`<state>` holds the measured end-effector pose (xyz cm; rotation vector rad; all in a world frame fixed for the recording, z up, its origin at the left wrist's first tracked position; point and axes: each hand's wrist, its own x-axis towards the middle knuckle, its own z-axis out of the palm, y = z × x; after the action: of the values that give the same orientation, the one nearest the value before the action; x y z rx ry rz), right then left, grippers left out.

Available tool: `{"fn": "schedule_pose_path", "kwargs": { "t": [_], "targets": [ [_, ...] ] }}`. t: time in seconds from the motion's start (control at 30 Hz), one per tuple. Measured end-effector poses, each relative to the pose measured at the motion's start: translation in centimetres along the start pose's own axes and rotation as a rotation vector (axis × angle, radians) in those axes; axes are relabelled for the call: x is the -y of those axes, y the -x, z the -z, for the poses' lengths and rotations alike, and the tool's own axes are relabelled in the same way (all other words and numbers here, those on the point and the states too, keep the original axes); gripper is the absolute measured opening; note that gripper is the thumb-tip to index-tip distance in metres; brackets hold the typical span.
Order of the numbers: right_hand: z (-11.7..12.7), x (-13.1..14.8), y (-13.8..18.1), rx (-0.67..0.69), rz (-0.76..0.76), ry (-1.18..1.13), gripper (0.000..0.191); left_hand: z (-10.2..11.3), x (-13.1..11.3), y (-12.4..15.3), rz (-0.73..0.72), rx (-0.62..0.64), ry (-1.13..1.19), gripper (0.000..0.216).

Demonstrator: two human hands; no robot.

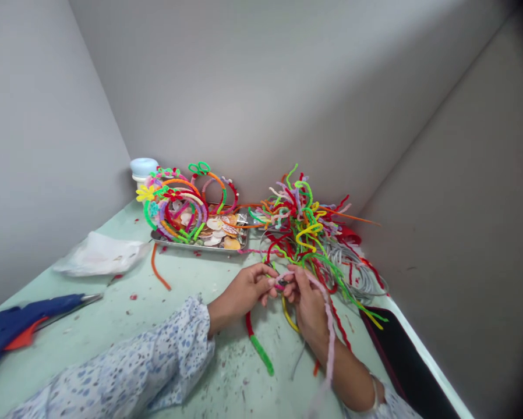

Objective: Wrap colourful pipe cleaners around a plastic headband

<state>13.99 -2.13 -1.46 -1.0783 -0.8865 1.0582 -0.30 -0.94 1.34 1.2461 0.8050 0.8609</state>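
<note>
My left hand (251,286) is closed in a pinch on a headband wrapped in fuzzy pipe cleaner; its red and green end (260,352) hangs below the fingers. Close beside it, my right hand (308,302) pinches a pale pink pipe cleaner (330,331), whose long tail drapes over the wrist. Between the two sets of fingertips the pink strand meets a dark pink wrapped part. The fingers hide much of this spot. A yellow piece (289,316) shows under the hands; whether it belongs to the same band I cannot tell.
Finished headbands (178,209) stand on a metal tray (200,247) of patches. A tangled pile of pipe cleaners (305,218) and grey bare bands (357,270) lie behind my hands. Blue-handled scissors (38,311), a plastic bag (102,254), a lidded jar (144,169) and a black object (405,361) sit around.
</note>
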Motion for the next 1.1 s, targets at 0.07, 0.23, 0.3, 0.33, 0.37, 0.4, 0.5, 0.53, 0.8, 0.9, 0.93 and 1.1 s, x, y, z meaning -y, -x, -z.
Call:
{"fn": "schedule_pose_path", "kwargs": {
  "t": [0.07, 0.23, 0.3, 0.33, 0.37, 0.4, 0.5, 0.53, 0.8, 0.9, 0.93, 1.1],
  "targets": [
    [0.2, 0.1, -0.3, -0.019, -0.028, -0.084, 0.034, -0.5, -0.2, -0.5, -0.036, 0.015, -0.02, 0.026],
    [0.8, 0.6, -0.8, 0.013, -0.073, -0.129, 0.034, -0.5, 0.4, -0.9, -0.075, -0.02, -0.038, 0.026],
    [0.7, 0.6, -0.8, 0.008, -0.096, -0.159, 0.033, -0.2, 0.6, -0.8, -0.086, -0.011, -0.044, 0.025],
    [0.7, 0.6, -0.9, 0.008, -0.111, -0.181, 0.032, 0.0, 0.7, -0.7, -0.091, 0.0, -0.044, 0.025],
    [0.6, 0.7, -0.9, 0.009, -0.125, -0.203, 0.031, 0.1, 0.7, -0.6, -0.093, 0.009, -0.041, 0.025],
    [0.6, 0.7, -1.0, 0.011, -0.137, -0.221, 0.031, 0.1, 0.7, -0.6, -0.09, 0.018, -0.035, 0.025],
    [0.6, 0.8, -1.2, 0.033, -0.164, -0.247, 0.028, 0.1, 0.8, -0.5, -0.057, 0.041, -0.005, 0.026],
    [0.7, 0.8, -1.2, 0.053, -0.163, -0.24, 0.027, 0.2, 0.8, -0.6, -0.045, 0.045, 0.012, 0.027],
    [0.9, 0.8, -0.7, 0.264, -0.034, 0.183, 0.03, 0.8, 1.4, -1.0, 0.004, 0.027, 0.139, 0.03],
    [0.7, 0.6, -0.5, 0.197, 0.001, 0.223, 0.028, 0.7, 1.4, -1.0, 0.004, 0.021, 0.132, 0.032],
    [0.6, 0.5, -0.5, 0.169, 0.005, 0.23, 0.028, 0.7, 1.4, -0.9, 0.002, 0.021, 0.13, 0.033],
    [0.5, 0.1, -0.5, 0.089, 0.01, 0.243, 0.03, 0.4, 1.0, -0.6, -0.008, 0.045, 0.071, 0.035]
  ]
}}
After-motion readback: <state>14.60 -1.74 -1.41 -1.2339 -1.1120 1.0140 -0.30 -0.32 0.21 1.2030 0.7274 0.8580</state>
